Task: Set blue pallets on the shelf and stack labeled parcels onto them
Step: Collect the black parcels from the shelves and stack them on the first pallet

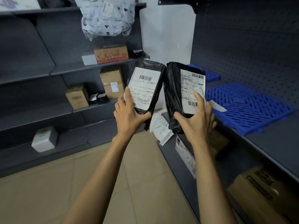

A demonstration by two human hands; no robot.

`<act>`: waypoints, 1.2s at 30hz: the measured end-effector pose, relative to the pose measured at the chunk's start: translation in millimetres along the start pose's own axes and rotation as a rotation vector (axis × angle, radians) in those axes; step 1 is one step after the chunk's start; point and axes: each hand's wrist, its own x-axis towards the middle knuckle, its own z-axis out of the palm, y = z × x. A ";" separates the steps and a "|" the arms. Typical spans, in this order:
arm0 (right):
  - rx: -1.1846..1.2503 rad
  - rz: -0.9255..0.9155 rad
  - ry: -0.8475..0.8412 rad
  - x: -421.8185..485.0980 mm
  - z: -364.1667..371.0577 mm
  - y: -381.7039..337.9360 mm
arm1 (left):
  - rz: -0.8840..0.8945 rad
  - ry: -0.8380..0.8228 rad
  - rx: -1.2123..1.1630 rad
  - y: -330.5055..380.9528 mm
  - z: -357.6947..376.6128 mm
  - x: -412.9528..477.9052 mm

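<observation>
Left hand (127, 113): curled round the near end of a black plastic mailer bag with a white barcode label (145, 88), thumb lying on the label, fingers behind; the bag stands upright with its label facing the wearer.
Right hand (197, 120): gripping a second black plastic mailer bag with a white label (174, 94) in the same way, thumb under its near end and a finger laid across the label.
Parcels' place: both are up in the air, close side by side, just left of the right-hand shelf and on no pallet.
Near blue slatted plastic pallet (249, 107): lies flat on the dark grey metal shelf (267, 143) to the right, just beyond the right hand; a small white slip shows at its left edge, otherwise nothing rests on the part in view.
Far blue slatted plastic pallet (208, 75): lies on the same shelf further back, partly hidden behind the right-hand bag.
Done so far: the pallets look set in place, at least these two.
Left to do: by my reading the stacking has hardly begun; both held bags must go down on a pallet, probably the near one.
More parcels: a white plastic mailer (160, 126) lies low between the shelf units, and a brown cardboard box (262, 188) sits on the lower right shelf; whether they belong to this job I cannot tell.
Left shelving (48, 75): carries boxes and a printed grey bag, well apart from the pallets.
</observation>
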 end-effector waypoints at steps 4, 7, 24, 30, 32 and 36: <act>-0.004 0.022 0.032 28.8 52.9 -16.4 | 0.010 -0.018 -0.025 -27.1 20.2 57.3; -0.033 0.043 0.044 55.4 81.4 -18.9 | -0.002 -0.053 -0.063 -38.5 45.3 92.2; -0.211 0.130 0.091 337.4 166.8 25.7 | 0.185 -0.263 -0.093 -2.9 233.5 368.6; -0.281 0.282 0.133 380.8 173.3 52.3 | 0.336 -0.416 -0.074 23.4 296.1 428.3; -0.321 0.333 0.150 390.5 180.9 56.0 | 0.374 -0.462 -0.069 31.2 316.6 445.8; -0.369 0.476 0.181 404.7 203.1 57.2 | 0.450 -0.559 -0.061 43.5 349.9 472.8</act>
